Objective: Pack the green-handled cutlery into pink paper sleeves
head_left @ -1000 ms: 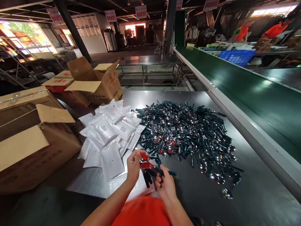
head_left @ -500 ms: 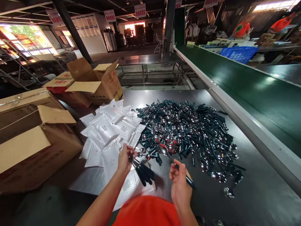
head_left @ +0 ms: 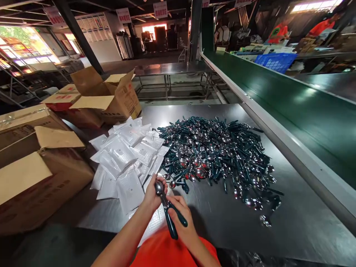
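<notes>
The left hand point(head_left: 152, 194) holds spoons point(head_left: 159, 188) near their bowls, and the right hand point(head_left: 184, 222) grips the dark handles, which slant toward the person's red top point(head_left: 158, 254). White packets point(head_left: 122, 152) are heaped on the metal table point(head_left: 300, 222), just left of a wide pile point(head_left: 214, 148) of more spoons. Boxes point(head_left: 61, 181) stand at left; a green belt point(head_left: 278, 87) runs along the right, a blue basket point(head_left: 275, 62) beyond it

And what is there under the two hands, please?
Under the left hand, a white padded envelope shows; by the right hand, the metal table. The hands, held cutlery and red shirt cover the rest, so I cannot see what lies there.
</notes>
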Available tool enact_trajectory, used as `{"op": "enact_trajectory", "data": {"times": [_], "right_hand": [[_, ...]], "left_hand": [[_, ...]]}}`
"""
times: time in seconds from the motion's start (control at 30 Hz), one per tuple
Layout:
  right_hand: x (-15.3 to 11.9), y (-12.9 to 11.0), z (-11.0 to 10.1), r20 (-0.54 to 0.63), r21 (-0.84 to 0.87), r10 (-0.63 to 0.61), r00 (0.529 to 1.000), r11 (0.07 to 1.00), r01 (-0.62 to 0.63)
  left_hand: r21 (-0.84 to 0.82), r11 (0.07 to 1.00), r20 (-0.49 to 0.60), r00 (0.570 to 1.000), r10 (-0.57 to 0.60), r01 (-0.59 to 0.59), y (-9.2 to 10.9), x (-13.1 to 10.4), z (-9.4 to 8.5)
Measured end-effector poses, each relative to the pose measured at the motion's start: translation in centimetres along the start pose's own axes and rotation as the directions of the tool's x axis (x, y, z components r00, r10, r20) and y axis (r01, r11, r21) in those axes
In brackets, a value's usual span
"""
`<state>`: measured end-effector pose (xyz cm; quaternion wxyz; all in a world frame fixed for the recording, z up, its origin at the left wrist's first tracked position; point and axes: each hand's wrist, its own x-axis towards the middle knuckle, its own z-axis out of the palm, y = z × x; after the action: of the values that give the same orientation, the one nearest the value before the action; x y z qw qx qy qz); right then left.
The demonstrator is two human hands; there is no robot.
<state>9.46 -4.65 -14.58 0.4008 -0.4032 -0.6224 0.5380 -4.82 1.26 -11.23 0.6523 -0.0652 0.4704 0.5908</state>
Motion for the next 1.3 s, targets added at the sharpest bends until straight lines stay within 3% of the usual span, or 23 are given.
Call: {"op": "enact_trajectory", "data": {"times": [0.17, 0.27, 0.33, 0.4, 0.5, 0.6, 0.7, 0.77, 0.83, 0.87, 0.93, 1.07, 1.17, 1.3], "right_hand": [[-0.5, 0.1, -0.4, 0.067, 0.208, 0.083, 0.994, 0.973, -0.095], [-0.5, -0.2, -0.2, 0.037, 0.489, 0.270, 0.962, 0.835, -0.253], [-0.2, -0.7, 0.4, 0.023, 0.627, 0.463, 0.886, 0.684, -0.373], [0.2, -1.2, 1.0, 0.027, 0.718, 0.637, 0.770, 0.524, -0.458], [0.9, -1.8, 1.5, 0.031, 0.789, 0.740, 0.671, 0.395, -0.471], [1.2, -1.9, 1.7, 0.012, 0.794, 0.754, 0.657, 0.392, -0.464], [1.1, -1.1, 2.0, -0.004, 0.763, 0.743, 0.670, 0.435, -0.478], [1.1, 0.3, 2.0, -0.032, 0.596, 0.676, 0.736, 0.604, -0.529], [1.6, 2.2, 1.5, -0.033, 0.272, 0.571, 0.820, 0.795, -0.542], [2.2, 3.4, 0.9, -0.024, 0.094, 0.523, 0.852, 0.850, -0.519], [3.8, 5.6, -0.5, -0.044, -0.121, 0.471, 0.881, 0.873, -0.472], [7.5, 9.3, -2.7, -0.175, -0.483, 0.352, 0.920, 0.783, -0.392], [8.9, 11.2, -2.6, -0.158, -0.700, 0.289, 0.944, 0.642, -0.313], [8.2, 13.2, -2.1, -0.095, -0.862, 0.254, 0.963, 0.462, -0.207]], "left_hand": [[-0.050, 0.996, 0.016, 0.997, 0.076, -0.075, 1.9, -0.1, 0.5], [-0.091, 0.989, 0.004, 0.993, 0.121, -0.120, 3.1, 0.0, 0.9], [-0.118, 0.983, 0.005, 0.990, 0.141, -0.139, 3.2, 0.0, 1.1], [-0.129, 0.979, 0.013, 0.987, 0.160, -0.157, 2.8, -0.2, 1.2], [-0.077, 0.967, 0.060, 0.967, 0.246, -0.242, 1.7, -0.5, 1.1], [-0.002, 0.939, 0.103, 0.934, 0.343, -0.345, 0.9, -0.6, 0.8], [0.046, 0.931, 0.069, 0.931, 0.359, -0.363, 0.8, -0.2, 0.2], [0.027, 0.941, 0.026, 0.941, 0.338, -0.339, 1.0, 0.2, -0.3], [-0.022, 0.953, -0.022, 0.953, 0.303, -0.303, 1.3, 0.8, -1.2], [-0.046, 0.957, -0.050, 0.957, 0.284, -0.287, 1.5, 1.1, -1.7], [-0.080, 0.966, -0.109, 0.965, 0.238, -0.247, 1.9, 1.5, -3.0], [-0.141, 0.983, -0.204, 0.975, 0.089, -0.119, 2.3, 1.8, -6.0], [-0.190, 0.980, -0.256, 0.967, 0.006, -0.056, 2.1, 1.8, -7.6], [-0.239, 0.970, -0.307, 0.951, -0.040, -0.036, 1.7, 1.8, -8.9]]}}
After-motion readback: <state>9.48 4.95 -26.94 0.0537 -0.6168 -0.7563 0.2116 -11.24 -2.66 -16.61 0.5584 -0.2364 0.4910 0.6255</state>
